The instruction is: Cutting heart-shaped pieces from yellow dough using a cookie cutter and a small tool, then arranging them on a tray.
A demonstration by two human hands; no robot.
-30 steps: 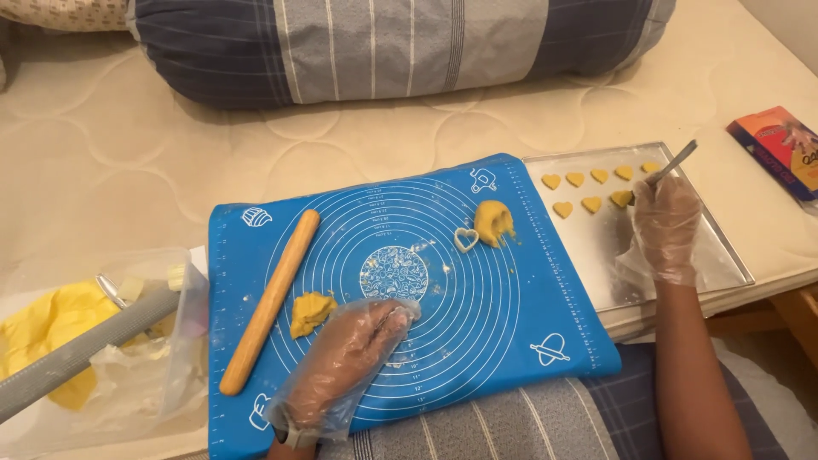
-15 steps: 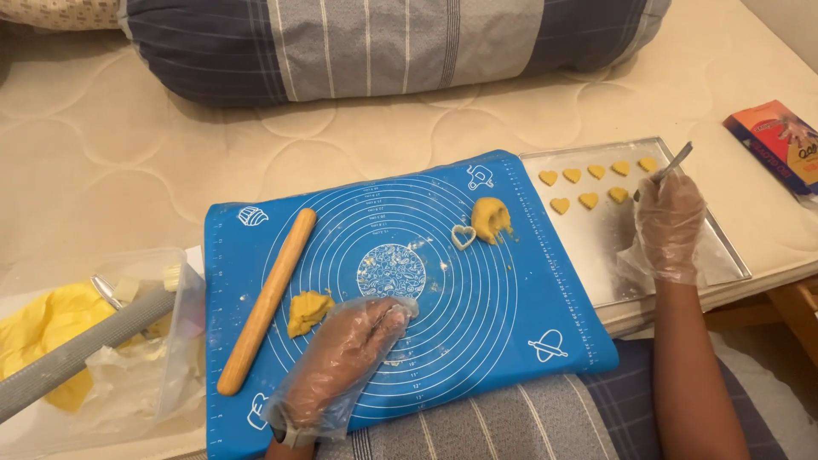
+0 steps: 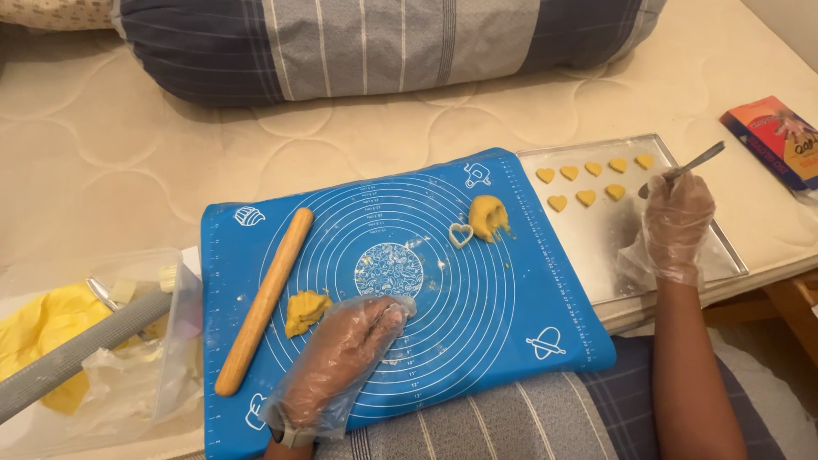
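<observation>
Your left hand (image 3: pixel 345 362), in a clear plastic glove, lies palm down with its fingers loosely spread on the blue silicone baking mat (image 3: pixel 477 341), gripping nothing. Just beside its fingertips sits a small lump of yellow dough (image 3: pixel 305 311), and next to that lies a wooden rolling pin (image 3: pixel 264 300), set at a slant along the mat's left part. A second lump of dough (image 3: pixel 488 216) sits near the mat's upper right edge, with a small white heart-shaped cutter (image 3: pixel 461 235) just beside it.

Your right hand (image 3: pixel 676 223), also gloved, is closed around the handle of a metal spoon (image 3: pixel 686 170), held over the right part of a metal baking tray (image 3: pixel 613 247). The tray lies just right of the mat on a cream quilted mattress (image 3: pixel 128 170). Seven yellow heart-shaped dough pieces (image 3: pixel 586 197) lie in two rows at the tray's far end, near the spoon's bowl.

At far left, a clear plastic container (image 3: pixel 175 341) holds more yellow dough. A striped bolster (image 3: pixel 375 43) lies across the top of the mattress, and a colourful box (image 3: pixel 775 136) rests at the right edge.
</observation>
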